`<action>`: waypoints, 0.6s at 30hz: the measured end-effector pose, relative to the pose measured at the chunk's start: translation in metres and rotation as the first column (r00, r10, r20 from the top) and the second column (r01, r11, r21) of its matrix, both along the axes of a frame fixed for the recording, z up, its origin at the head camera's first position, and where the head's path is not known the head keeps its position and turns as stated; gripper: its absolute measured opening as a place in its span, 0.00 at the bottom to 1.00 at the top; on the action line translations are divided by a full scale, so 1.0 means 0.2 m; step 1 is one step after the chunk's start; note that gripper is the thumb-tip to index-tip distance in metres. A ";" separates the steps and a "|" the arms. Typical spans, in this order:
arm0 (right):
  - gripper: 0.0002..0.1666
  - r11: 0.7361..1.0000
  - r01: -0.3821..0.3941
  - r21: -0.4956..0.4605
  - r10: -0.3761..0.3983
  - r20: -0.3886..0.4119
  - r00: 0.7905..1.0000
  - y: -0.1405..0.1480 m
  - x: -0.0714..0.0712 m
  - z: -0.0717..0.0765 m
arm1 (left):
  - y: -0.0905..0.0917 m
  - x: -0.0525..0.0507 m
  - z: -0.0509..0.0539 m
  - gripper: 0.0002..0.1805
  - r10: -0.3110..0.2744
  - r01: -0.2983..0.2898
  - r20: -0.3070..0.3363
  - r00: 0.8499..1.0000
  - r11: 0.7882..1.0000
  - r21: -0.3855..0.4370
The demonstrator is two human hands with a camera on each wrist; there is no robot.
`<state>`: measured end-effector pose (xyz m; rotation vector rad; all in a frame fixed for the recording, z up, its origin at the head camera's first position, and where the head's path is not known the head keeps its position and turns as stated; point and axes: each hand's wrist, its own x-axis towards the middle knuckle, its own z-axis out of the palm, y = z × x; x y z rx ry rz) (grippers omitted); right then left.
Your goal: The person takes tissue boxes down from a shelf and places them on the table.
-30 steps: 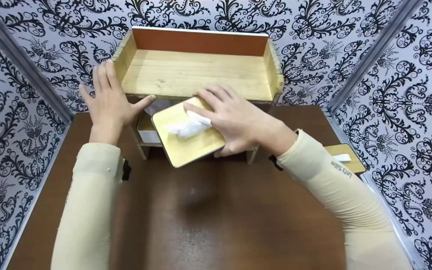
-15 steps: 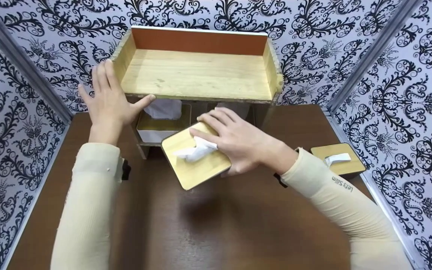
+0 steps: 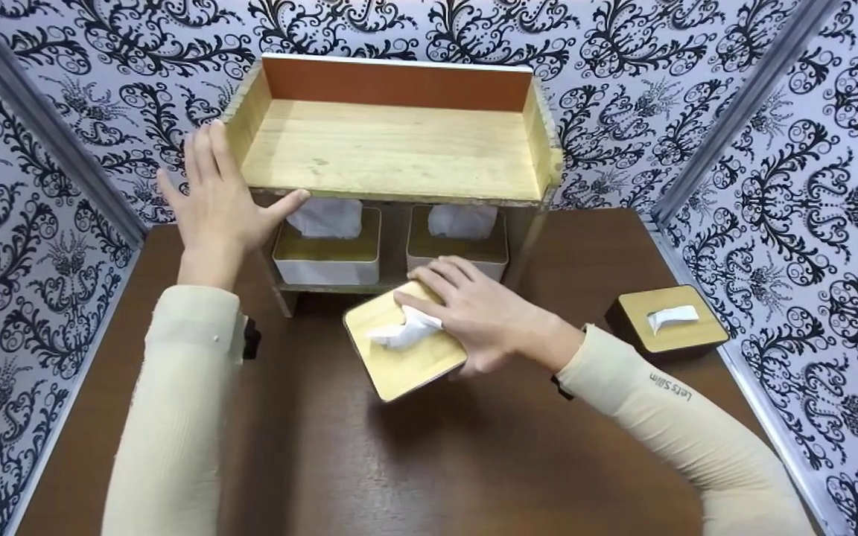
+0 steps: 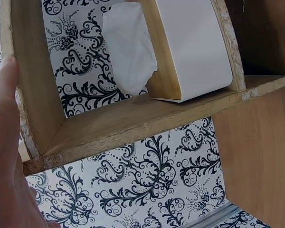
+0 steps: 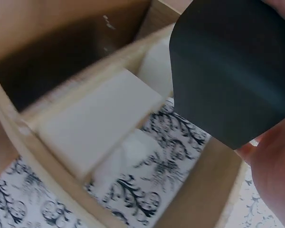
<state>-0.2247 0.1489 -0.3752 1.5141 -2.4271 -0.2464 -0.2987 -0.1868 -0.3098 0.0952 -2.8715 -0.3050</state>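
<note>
My right hand grips a dark-sided tissue box with a wood-coloured lid and a white tissue standing out of its slot. It is held tilted in front of the wooden shelf; in the right wrist view its dark side fills the upper right. My left hand rests against the shelf's left front corner, fingers straight and thumb spread along the edge. On the lower level stand two white tissue boxes, the left box and the right box, both with tissues out.
Another dark tissue box with a wooden lid stands on the brown table at the right, close to the patterned wall. More patterned wall rises behind the shelf and on the left.
My right hand has brought the dark tissue box down and towards me, away from the shelf front. Both white boxes have come into sight behind it. The left hand stays put.
</note>
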 end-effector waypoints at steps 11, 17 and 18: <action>0.77 0.996 0.053 0.074 -0.060 0.088 0.994 0.11 0.02 -0.28 | 0.01 -0.01 0.00 0.74 -0.004 0.004 0.001 1.000 1.000 0.012; 0.75 0.994 0.088 0.061 -0.096 0.136 0.986 0.20 0.00 -0.37 | 0.00 0.00 0.01 0.74 0.003 -0.003 0.009 1.000 1.000 0.007; 0.75 0.994 0.095 0.054 -0.102 0.145 0.984 0.22 0.00 -0.38 | 0.00 0.00 0.01 0.74 0.004 -0.004 0.011 1.000 1.000 0.007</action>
